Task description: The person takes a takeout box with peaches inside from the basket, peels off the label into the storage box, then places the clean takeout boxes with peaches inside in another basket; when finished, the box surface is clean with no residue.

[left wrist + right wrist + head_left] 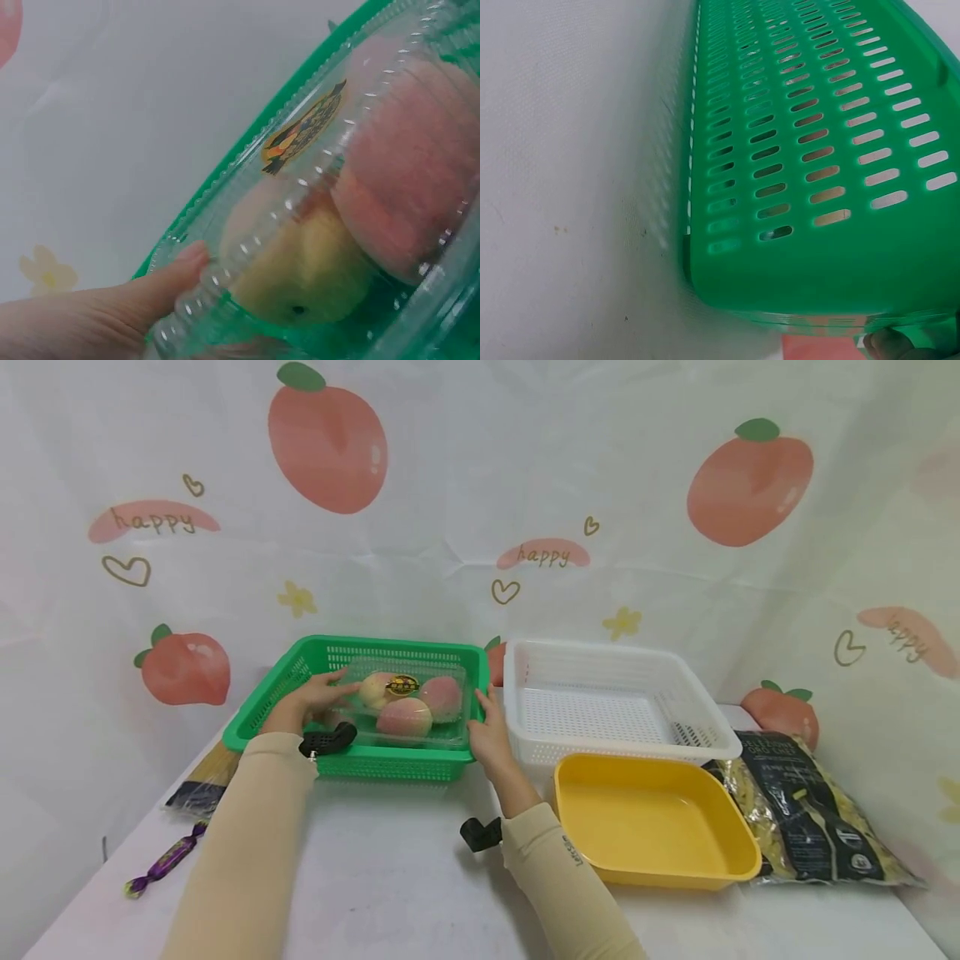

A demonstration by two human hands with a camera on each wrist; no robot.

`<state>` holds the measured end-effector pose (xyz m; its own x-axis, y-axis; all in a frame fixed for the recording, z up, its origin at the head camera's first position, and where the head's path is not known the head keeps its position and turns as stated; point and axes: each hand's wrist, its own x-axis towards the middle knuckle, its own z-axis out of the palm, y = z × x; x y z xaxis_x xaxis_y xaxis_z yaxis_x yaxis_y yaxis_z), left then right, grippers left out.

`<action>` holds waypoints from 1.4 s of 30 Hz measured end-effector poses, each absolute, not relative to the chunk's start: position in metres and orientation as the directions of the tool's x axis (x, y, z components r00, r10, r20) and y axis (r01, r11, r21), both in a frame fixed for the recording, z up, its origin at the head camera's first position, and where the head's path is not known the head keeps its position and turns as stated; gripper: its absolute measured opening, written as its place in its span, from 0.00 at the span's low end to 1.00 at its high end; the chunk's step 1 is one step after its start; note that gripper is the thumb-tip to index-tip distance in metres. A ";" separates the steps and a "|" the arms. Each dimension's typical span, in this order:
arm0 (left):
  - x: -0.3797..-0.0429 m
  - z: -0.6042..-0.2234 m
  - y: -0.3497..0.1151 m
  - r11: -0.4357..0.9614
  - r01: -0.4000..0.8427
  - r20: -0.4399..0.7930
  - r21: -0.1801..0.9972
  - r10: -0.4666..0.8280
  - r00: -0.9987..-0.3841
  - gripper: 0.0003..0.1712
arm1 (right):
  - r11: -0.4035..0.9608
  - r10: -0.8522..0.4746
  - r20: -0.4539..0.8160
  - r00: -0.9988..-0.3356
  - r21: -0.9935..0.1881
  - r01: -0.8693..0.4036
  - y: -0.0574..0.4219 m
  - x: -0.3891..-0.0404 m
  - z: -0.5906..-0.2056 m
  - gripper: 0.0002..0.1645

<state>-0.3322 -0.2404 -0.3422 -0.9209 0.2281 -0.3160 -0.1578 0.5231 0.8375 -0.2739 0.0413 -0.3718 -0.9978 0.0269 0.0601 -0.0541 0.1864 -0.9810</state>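
Note:
A clear plastic clamshell box (448,732) of three pink-and-yellow peaches (405,717) is tilted inside the green basket (405,766), with a dark oval label on its lid. My left hand (311,697) grips the box by its left end; in the left wrist view the thumb (176,274) lies on the lid edge and the other fingers are mostly hidden below. At the basket's right end, my right hand (491,739) holds the rim. The right wrist view shows the slotted basket side (817,255), with only some fingers (892,345) visible at its far corner.
Right of the green basket stands a white basket (622,752), with a yellow tray (652,814) before it. A dark bag of pasta (817,818) lies far right. On the left are a purple-wrapped candy (168,860) and a flat package (202,781) partly under the green basket.

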 end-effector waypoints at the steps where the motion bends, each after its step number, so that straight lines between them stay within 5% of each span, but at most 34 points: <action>1: -0.332 -0.342 -0.241 0.509 -0.152 -0.306 0.847 0.233 -0.923 0.41 | 0.186 0.025 0.061 -0.998 -0.981 -0.056 0.041 -0.274 -0.372 0.35; 10: -0.323 -0.333 -0.238 0.445 -0.078 -0.184 0.892 0.202 -0.962 0.38 | 0.176 0.037 0.069 -0.997 -0.983 -0.062 0.040 -0.275 -0.371 0.36; 25: -0.294 -0.319 -0.219 0.234 0.085 0.098 0.968 -0.043 -0.994 0.36 | 0.185 0.046 0.050 -0.998 -0.982 -0.040 0.040 -0.273 -0.372 0.36; 34: -0.276 -0.310 -0.213 0.397 0.192 0.258 0.898 -0.119 -0.959 0.33 | 0.194 0.060 0.064 -0.996 -0.980 -0.051 0.040 -0.274 -0.372 0.35; 42: -0.264 -0.312 -0.210 0.374 0.285 0.363 0.883 -0.158 -0.918 0.33 | 0.199 0.034 0.062 -0.998 -0.978 -0.054 0.040 -0.272 -0.371 0.35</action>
<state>-0.2640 -0.2103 -0.3125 -0.9182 -0.1579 0.3633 0.2849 0.3741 0.8826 -0.2722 0.0401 -0.3709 -0.9975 0.0335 0.0621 -0.0542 0.1990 -0.9785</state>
